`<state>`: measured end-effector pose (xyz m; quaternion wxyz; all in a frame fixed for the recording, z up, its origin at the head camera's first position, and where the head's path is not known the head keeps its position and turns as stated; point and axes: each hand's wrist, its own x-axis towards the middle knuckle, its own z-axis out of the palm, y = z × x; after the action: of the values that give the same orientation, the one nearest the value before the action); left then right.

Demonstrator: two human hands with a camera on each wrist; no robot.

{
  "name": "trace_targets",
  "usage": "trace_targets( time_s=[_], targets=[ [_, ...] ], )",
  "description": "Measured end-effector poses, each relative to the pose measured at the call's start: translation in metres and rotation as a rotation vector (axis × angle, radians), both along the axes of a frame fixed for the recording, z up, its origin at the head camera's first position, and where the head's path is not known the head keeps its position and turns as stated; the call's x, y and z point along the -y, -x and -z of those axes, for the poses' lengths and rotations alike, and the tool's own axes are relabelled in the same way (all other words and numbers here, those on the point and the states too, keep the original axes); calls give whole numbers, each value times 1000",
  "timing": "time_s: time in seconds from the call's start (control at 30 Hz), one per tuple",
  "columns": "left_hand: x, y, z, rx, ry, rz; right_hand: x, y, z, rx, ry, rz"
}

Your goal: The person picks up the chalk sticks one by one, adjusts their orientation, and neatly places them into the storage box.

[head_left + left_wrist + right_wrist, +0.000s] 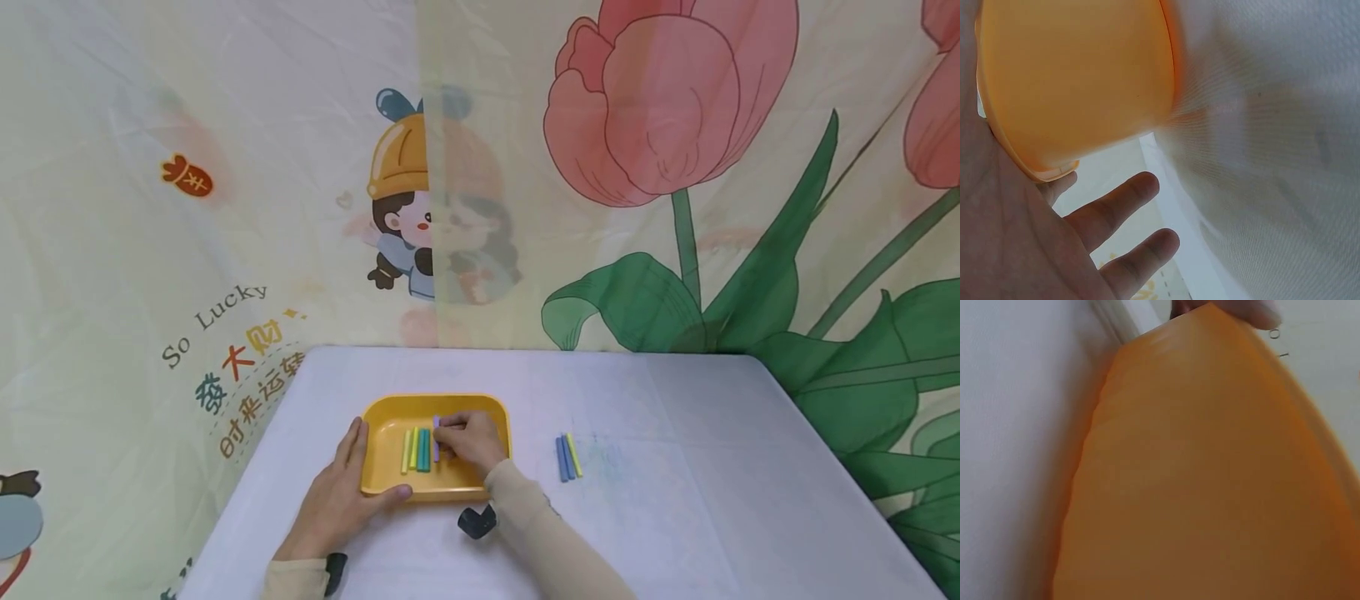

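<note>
While our left hand (pixel 341 492) braces the yellow plastic tray (pixel 390 412), fingers flat | right hand (pixel 468 440) pinches a purple chalk stick (pixel 436 427), lower centre.

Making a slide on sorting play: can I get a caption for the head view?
Left hand steadies a yellow tray while right hand places a purple stick.
</note>
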<state>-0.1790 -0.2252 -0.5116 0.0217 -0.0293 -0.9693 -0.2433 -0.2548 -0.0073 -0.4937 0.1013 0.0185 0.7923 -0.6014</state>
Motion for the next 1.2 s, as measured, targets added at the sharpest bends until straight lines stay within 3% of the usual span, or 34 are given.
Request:
trace_targets(
  time_s=[0.17, 0.33, 0.67, 1.2],
  targets=[
    [0, 1, 0, -24, -2, 10, 6, 2, 1, -47, -173, -25],
    [0, 0, -2, -18, -3, 18, 11, 6, 6, -21, -241, -28],
    [-1, -1, -3, -12, 4, 14, 13, 5, 5, 31, -220, -25],
    [-1, -2, -4, 12, 9, 4, 8, 0, 1, 12, -213, -45]
  ],
)
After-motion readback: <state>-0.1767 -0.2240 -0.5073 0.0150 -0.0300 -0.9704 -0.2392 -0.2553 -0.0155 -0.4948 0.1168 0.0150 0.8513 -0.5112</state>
